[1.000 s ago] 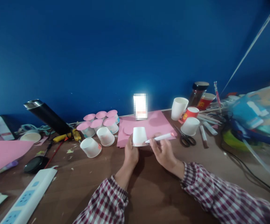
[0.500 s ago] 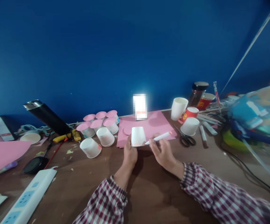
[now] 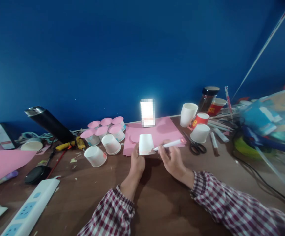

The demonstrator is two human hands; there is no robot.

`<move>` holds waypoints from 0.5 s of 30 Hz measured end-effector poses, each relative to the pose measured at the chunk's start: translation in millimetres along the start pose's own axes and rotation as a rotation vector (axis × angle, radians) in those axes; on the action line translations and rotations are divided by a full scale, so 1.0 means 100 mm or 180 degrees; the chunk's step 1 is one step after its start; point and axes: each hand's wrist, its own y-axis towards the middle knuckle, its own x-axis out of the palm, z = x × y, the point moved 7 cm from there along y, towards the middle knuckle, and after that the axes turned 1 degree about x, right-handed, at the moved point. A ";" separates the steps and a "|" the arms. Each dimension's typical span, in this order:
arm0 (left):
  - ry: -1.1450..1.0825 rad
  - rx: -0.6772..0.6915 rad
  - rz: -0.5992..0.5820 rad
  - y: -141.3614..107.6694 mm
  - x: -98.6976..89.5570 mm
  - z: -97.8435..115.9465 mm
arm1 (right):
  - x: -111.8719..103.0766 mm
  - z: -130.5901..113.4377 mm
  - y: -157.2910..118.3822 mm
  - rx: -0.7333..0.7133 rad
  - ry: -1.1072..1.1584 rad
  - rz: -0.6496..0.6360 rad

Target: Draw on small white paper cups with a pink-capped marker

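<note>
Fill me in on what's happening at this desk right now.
A person in checked sleeves is working at a cluttered wooden desk. The left hand holds an upside-down white paper cup over a pink paper sheet. The right hand holds a white marker with its tip against the cup's lower edge. To the left stand more upturned cups, several topped with pink. Scissors lie to the right.

propped card (image 3: 147,112) blurred out - power strip (image 3: 28,211) cut off by edge
</note>
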 end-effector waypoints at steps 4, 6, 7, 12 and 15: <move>0.0020 -0.0052 0.0180 -0.01 -0.04 0.00 | 0.03 0.02 0.00 -0.0056 0.0032 -0.0018; -0.0017 -0.0044 0.0223 -0.01 -0.05 0.00 | 0.04 0.03 0.00 -0.0040 0.0089 -0.0046; -0.0040 -0.0046 0.0211 -0.01 -0.05 0.00 | 0.04 0.04 0.00 -0.0007 0.0131 -0.0056; -0.0297 -0.0434 0.0157 0.00 -0.03 -0.07 | -0.03 0.09 0.00 0.0401 0.0594 0.0192; -0.0472 -0.0511 0.0037 -0.02 0.00 -0.05 | -0.03 0.12 0.03 0.0498 0.0871 0.0239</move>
